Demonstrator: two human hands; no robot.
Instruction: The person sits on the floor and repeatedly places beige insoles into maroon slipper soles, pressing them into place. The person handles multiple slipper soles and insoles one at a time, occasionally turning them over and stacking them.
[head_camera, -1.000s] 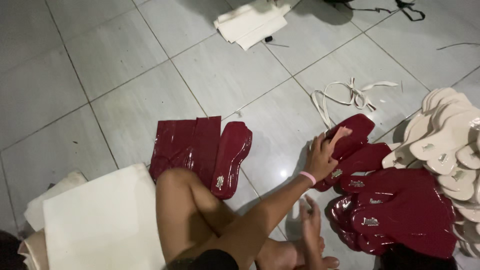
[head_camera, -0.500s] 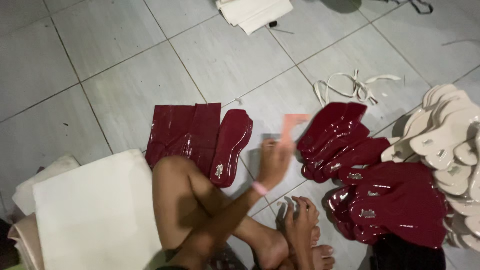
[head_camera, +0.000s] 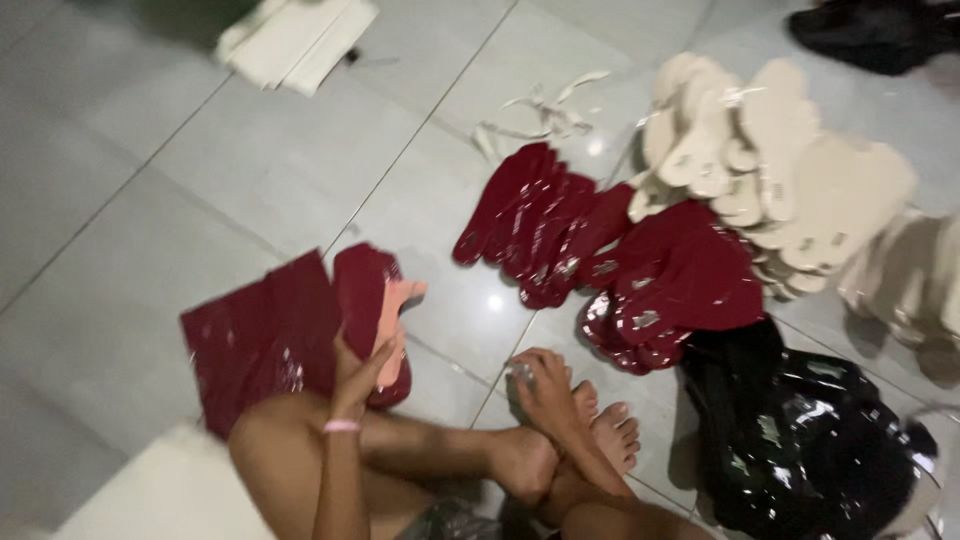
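Right hand (head_camera: 352, 385), fingers closed around a pink sole piece (head_camera: 392, 318) above the near-left dark red stack (head_camera: 362, 300), could drop it crooked; left hand unseen.

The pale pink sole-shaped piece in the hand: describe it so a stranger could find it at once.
Start at the flat dark red sheets on the grey tiled floor, left of the crossed legs. At their right edge a hand holds the pink piece against a dark red sole. It alone is matte salmon pink.
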